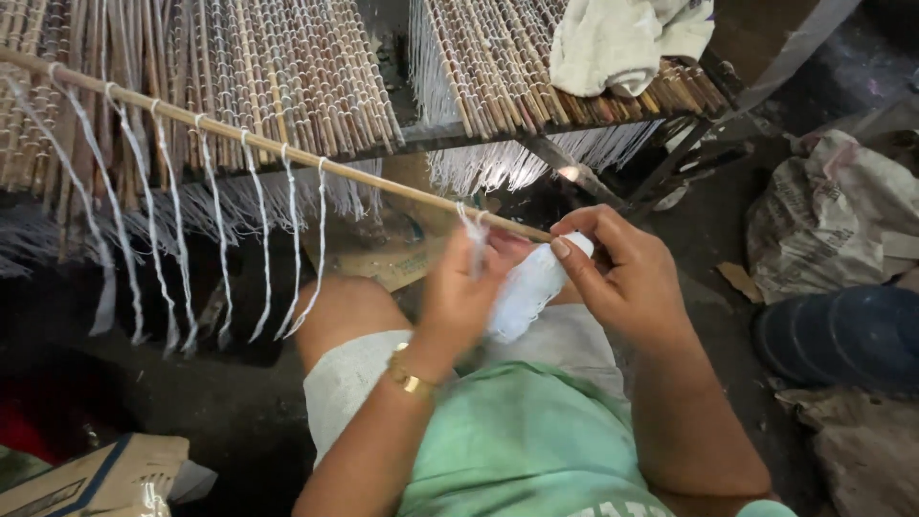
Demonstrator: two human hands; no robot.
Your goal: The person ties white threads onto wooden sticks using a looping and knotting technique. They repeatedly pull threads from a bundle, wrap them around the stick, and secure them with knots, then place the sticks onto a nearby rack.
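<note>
the upper part of the view is filled by two woven mats of thin reed sticks, bound with rows of white thread and laid on a dark metal frame, with white fringes hanging from their near edges. a crumpled white cloth is lain on the right-hand mat. at the right, on the dark floor, a grey printed sack is seen, and just below it a dark blue rounded object. at the lower left a corner of a cardboard box is shown.

a single long reed stick is held slanting from the upper left down to the hands, in front of the mats. several white strings are tied along it and hang loose from it, set apart from one another.

the lower end of the stick is met by both hands above the lap. the left hand, with a gold bracelet at the wrist, is closed loosely near the stick's end, where a white thread is pinched; how tightly it is gripped cannot be told, as the hand is blurred. the right hand is curled, thumb and fingers closed on the top of a white spool of thread, which is held between the two hands, just under the stick's tip.
</note>
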